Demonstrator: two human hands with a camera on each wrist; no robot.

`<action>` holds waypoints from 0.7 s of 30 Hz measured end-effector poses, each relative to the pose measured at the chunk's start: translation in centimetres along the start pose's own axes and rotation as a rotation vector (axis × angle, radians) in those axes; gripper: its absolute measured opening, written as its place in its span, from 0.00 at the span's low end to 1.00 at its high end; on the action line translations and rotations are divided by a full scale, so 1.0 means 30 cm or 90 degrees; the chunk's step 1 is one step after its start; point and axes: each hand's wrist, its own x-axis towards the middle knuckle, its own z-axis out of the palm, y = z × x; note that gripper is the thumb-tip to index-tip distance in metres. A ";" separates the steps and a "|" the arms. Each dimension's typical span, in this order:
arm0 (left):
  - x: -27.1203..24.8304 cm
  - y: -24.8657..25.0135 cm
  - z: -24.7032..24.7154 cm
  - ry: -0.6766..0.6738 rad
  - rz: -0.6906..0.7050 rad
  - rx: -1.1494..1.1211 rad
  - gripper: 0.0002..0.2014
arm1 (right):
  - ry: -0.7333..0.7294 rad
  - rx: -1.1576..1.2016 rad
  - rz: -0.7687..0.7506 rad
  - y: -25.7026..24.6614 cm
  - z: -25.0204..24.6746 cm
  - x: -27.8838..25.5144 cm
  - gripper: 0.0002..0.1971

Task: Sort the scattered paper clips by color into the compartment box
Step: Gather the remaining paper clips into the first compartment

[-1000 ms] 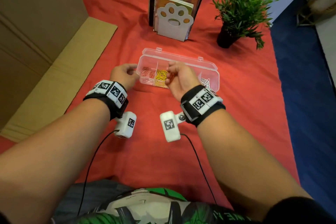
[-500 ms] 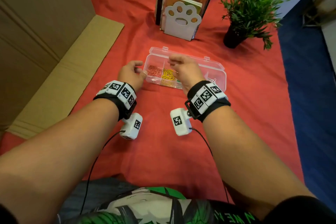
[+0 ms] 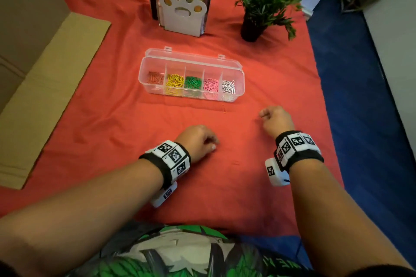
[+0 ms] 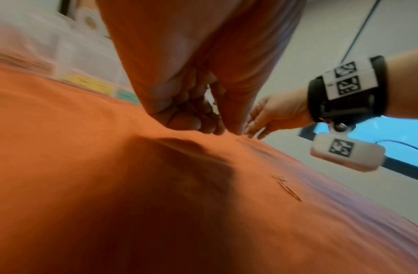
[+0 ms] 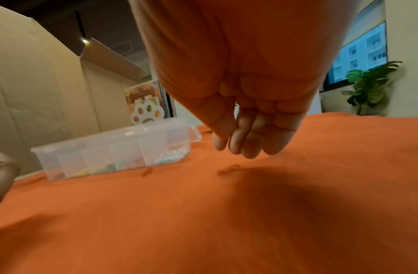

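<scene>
A cardboard sheet (image 3: pixel 54 87) lay flat at the far left of the red-draped surface (image 3: pixel 112 123). Next came the clear compartment box (image 3: pixel 191 62), lid open, set within easy reach; its five cells held red, yellow, green, pink and white paper clips (image 3: pixel 191 82), one color per cell. The person's left hand (image 3: pixel 198 140) pressed curled fingertips into the cloth, seemingly pinching up a stray clip (whether it actually had one could not be told). A few red paper clips (image 5: pixel 229 169) remained on the cloth, nearly lost against its color, which likely explained the low, close reach. The right hand (image 3: pixel 275 119), well apart from the box, hovered just above those clips with fingers loosely bent downward and nothing visibly in them. Behind the box stood a paw-shaped bookend (image 3: pixel 182 13) bracing books and, to the right, a potted plant (image 3: pixel 265 0); blue flooring (image 3: pixel 360 96) bordered the surface at the far right
</scene>
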 end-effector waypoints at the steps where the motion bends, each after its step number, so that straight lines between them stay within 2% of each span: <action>1: 0.001 0.020 0.027 -0.041 0.022 0.006 0.13 | -0.004 -0.013 -0.007 0.019 0.004 -0.003 0.16; 4: 0.002 0.059 0.107 -0.115 0.082 0.023 0.20 | 0.005 -0.053 -0.037 0.059 0.026 0.000 0.18; 7: 0.007 0.080 0.169 -0.119 0.136 0.094 0.30 | 0.014 -0.084 -0.097 0.070 0.058 0.004 0.19; 9: 0.013 0.088 0.196 -0.120 0.154 0.150 0.33 | 0.020 -0.124 -0.141 0.067 0.078 0.001 0.20; 11: 0.019 0.094 0.210 -0.135 0.170 0.178 0.30 | 0.032 -0.162 -0.171 0.067 0.095 -0.006 0.20; 16: 0.022 0.114 0.192 -0.133 0.193 0.226 0.10 | 0.033 -0.168 -0.171 0.077 0.137 -0.038 0.11; 19: 0.015 0.108 0.187 -0.099 0.180 0.206 0.10 | 0.004 -0.109 -0.142 0.084 0.146 -0.045 0.13; 21: 0.015 0.088 0.177 -0.091 0.155 0.175 0.11 | -0.038 0.009 -0.108 0.069 0.143 -0.042 0.14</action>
